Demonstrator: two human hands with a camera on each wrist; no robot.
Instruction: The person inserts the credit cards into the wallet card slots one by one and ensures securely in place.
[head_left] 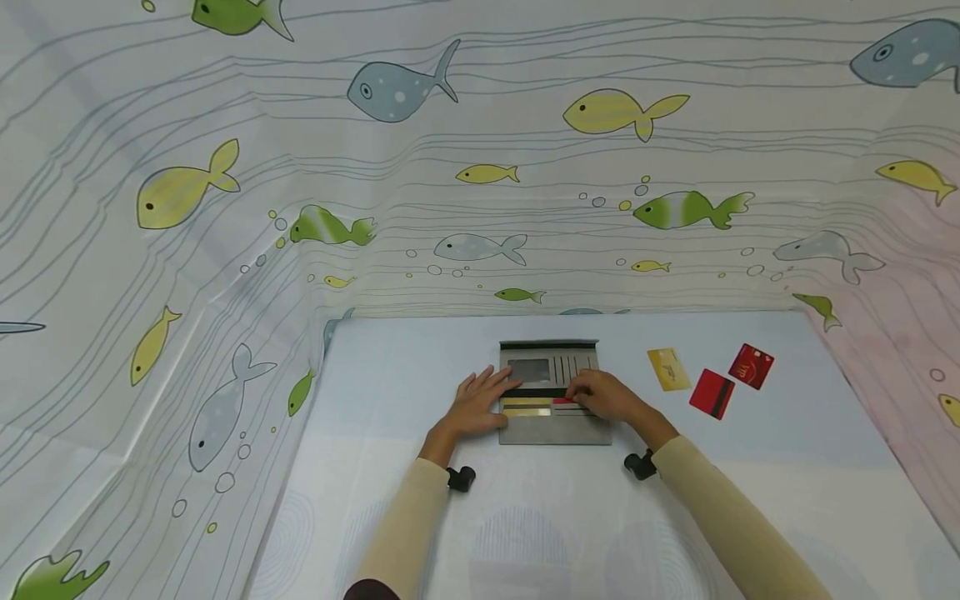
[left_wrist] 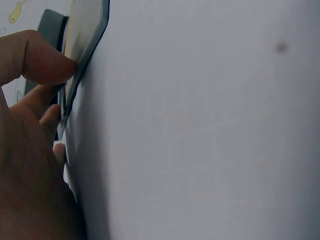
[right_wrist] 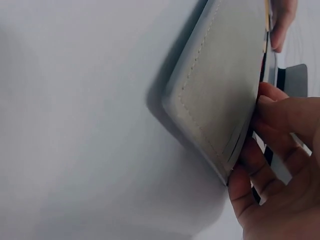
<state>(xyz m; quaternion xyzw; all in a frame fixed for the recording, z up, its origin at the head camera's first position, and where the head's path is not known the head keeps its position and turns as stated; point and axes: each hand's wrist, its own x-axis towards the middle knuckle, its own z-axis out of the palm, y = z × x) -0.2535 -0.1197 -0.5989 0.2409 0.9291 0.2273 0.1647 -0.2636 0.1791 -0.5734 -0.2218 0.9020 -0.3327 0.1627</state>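
A grey wallet point(head_left: 555, 433) lies unfolded on the table, its inside facing up. My left hand point(head_left: 476, 407) rests on its left side with fingers spread. In the left wrist view the thumb point(left_wrist: 52, 65) touches the wallet's edge. At the right half my right hand point(head_left: 609, 396) pinches a red card point(head_left: 561, 401) at a slot of the lower panel; the fingers cover much of it. A gold card point(head_left: 527, 408) sits in the left slot of that panel. The right wrist view shows curled fingers along the edge of the wallet point(right_wrist: 220, 80).
Right of the wallet lie a yellow card point(head_left: 668, 369), a red card with a dark stripe point(head_left: 711, 394) and another red card point(head_left: 752, 367). The upper panel has a clear window point(head_left: 529, 371) and several slits. A fish-patterned sheet point(head_left: 480, 208) rises behind the white table point(head_left: 390, 375).
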